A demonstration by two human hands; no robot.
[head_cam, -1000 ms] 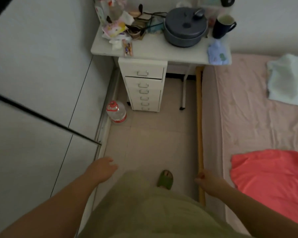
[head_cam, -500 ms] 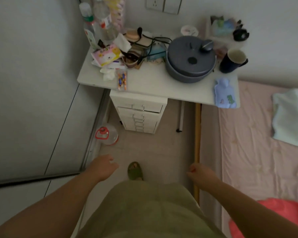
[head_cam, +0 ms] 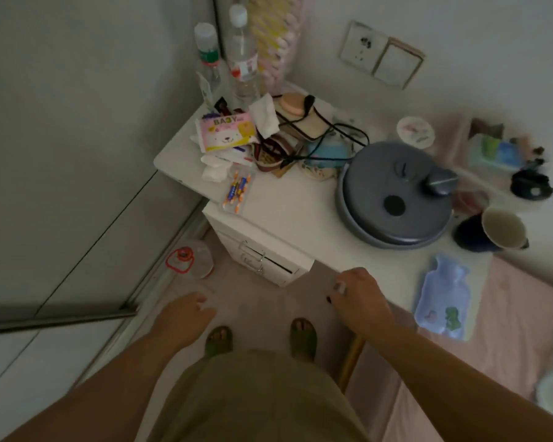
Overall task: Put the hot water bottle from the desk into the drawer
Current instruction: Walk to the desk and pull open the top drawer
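While the hot water bottle (head_cam: 441, 298) lies flat on the near corner of the counter (head_cam: 300, 212), untouched, the task has barely begun: nothing is picked up and no drawer is opened wide. The right hand (head_cam: 361, 298) hovers at the counter's front edge with its grip loosely apart and empty; the bottle sits just to that hand's right, near but not touching it. The left hand (head_cam: 182, 317) hangs lower over the floor, fingers relaxed and apart, holding nothing. The drawer unit (head_cam: 262, 256) stands under the counter, ahead of and between the two hands; its top drawers show a dark slit, perhaps slightly ajar, though what is inside cannot be seen. Left to do, by my reckoning: take the bottle, pull a drawer out, lay it in, close up.

Beyond the right hand, the grey lidded pot (head_cam: 393, 196) is closed, its contents hidden. The dark mug (head_cam: 492, 231) further right looks empty or holds a pale residue; I cannot tell which.
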